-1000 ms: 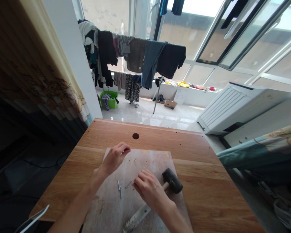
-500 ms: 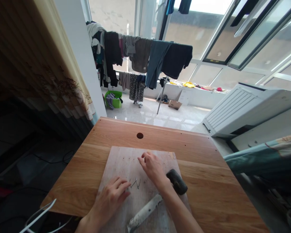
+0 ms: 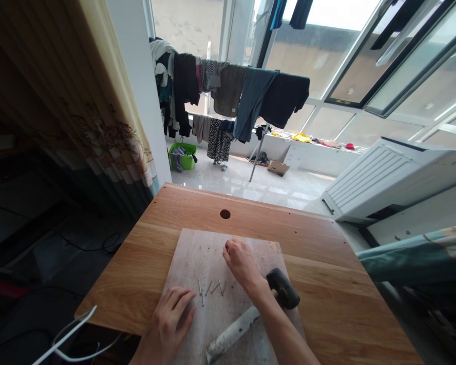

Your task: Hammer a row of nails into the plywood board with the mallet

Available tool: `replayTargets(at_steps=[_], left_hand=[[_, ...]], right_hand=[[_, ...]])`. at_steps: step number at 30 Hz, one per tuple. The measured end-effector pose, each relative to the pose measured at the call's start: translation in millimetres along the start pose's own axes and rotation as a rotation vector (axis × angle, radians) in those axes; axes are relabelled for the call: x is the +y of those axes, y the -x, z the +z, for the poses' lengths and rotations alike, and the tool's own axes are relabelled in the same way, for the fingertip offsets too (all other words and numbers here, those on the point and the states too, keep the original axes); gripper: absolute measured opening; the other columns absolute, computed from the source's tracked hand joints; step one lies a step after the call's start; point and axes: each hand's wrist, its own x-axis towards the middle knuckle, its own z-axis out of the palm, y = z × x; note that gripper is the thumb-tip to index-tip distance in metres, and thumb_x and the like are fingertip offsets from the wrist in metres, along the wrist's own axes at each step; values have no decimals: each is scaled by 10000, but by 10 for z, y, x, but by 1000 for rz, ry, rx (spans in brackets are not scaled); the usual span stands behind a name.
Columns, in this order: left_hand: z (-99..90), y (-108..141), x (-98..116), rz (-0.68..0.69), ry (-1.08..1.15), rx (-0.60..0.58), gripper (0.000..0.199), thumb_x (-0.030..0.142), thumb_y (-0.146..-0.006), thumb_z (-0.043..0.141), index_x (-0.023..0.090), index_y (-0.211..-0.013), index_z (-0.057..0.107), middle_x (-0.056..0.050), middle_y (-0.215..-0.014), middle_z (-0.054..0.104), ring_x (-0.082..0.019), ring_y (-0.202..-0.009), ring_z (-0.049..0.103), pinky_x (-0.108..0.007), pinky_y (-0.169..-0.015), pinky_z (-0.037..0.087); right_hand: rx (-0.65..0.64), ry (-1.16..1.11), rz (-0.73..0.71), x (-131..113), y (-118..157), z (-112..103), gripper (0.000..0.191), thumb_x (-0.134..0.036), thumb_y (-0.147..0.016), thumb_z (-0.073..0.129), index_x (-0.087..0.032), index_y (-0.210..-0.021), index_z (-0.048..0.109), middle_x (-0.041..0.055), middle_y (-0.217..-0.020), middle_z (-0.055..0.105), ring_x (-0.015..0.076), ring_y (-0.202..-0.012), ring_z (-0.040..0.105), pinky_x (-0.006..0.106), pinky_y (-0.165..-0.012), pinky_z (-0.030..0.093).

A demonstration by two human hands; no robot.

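Observation:
A pale worn board [image 3: 190,253] lies on the wooden table [image 3: 137,253]. Several screws or nails [image 3: 202,293] are scattered on its middle. My left hand [image 3: 173,314] rests on the board's left side, just below them, fingers apart and holding nothing. Near the board's far edge, my right hand [image 3: 240,259] has its fingers curled together in a pinch; anything between them is hidden. A mallet with a black head [image 3: 283,288] and a whitish handle [image 3: 233,334] lies across the board, partly behind my right forearm.
The table has a round hole [image 3: 225,214] near its far edge. White cables [image 3: 74,334] stick up at the near left corner. Beyond are a clothes rack with laundry [image 3: 228,91], a green basket [image 3: 188,161], a white cabinet [image 3: 376,172] and curtains [image 3: 99,111].
My left hand has drawn back left and down, uncovering more of the screws or nails. The fingers of my right hand have closed more. The whole view has shifted slightly.

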Motion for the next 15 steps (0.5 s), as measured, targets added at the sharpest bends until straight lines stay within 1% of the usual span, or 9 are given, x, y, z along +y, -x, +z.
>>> replayTargets(at_steps=[2, 4, 7, 9, 11, 12, 14, 15], left_hand=[[-11, -11, 13, -5, 1, -4, 243, 237, -973, 562, 280, -1196, 649, -48, -1069, 728, -218, -972, 710, -329, -850, 618], [-24, -16, 25, -10, -2, -16, 255, 220, -973, 553, 273, -1207, 642, -47, -1078, 726, -212, -980, 709, -326, -859, 617], [-32, -21, 33, -5, -15, -23, 255, 199, -972, 547, 262, -1203, 636, -40, -1071, 725, -204, -985, 707, -320, -867, 614], [-29, -23, 29, 3, -23, -18, 247, 197, -972, 547, 255, -1197, 631, -38, -1071, 723, -202, -994, 705, -316, -876, 609], [-24, -26, 17, 13, -23, 2, 235, 210, -978, 545, 248, -1195, 625, -40, -1068, 723, -198, -997, 705, -307, -883, 604], [-23, -27, 10, 17, -21, 18, 231, 216, -982, 540, 243, -1197, 621, -41, -1063, 723, -195, -994, 706, -301, -882, 602], [-24, -29, -4, 21, -22, 62, 237, 223, -992, 523, 235, -1210, 613, -44, -1050, 724, -190, -985, 708, -289, -873, 600], [-26, -30, -10, 17, -26, 82, 242, 223, -995, 516, 233, -1218, 610, -46, -1050, 724, -189, -987, 709, -289, -876, 598]], right_hand=[[27, 4, -2, -19, -2, -28, 240, -112, -970, 581, -189, -753, 648, 62, -802, 710, 188, -719, 647, 285, -649, 376], [72, 5, -6, -44, -26, -108, 227, -123, -995, 555, -184, -801, 657, 68, -829, 706, 196, -738, 641, 293, -659, 374], [155, -4, -43, -100, -71, -332, 225, -187, -1045, 509, -185, -881, 662, 71, -896, 693, 210, -810, 626, 306, -715, 381], [185, -16, -106, -160, -50, -488, 239, -236, -1060, 503, -199, -877, 654, 54, -904, 676, 204, -838, 607, 305, -749, 385], [200, -30, -210, -238, 55, -570, 271, -262, -1069, 492, -211, -846, 637, 34, -870, 653, 191, -830, 583, 299, -755, 382], [206, -36, -276, -282, 141, -568, 284, -261, -1073, 482, -214, -834, 627, 25, -848, 640, 185, -814, 569, 298, -747, 377], [246, -35, -481, -371, 356, -473, 287, -190, -1068, 460, -210, -823, 608, 14, -784, 606, 183, -756, 532, 310, -708, 355], [247, -24, -551, -413, 471, -390, 266, -161, -1056, 472, -206, -827, 601, 10, -771, 598, 183, -742, 522, 315, -699, 347]])
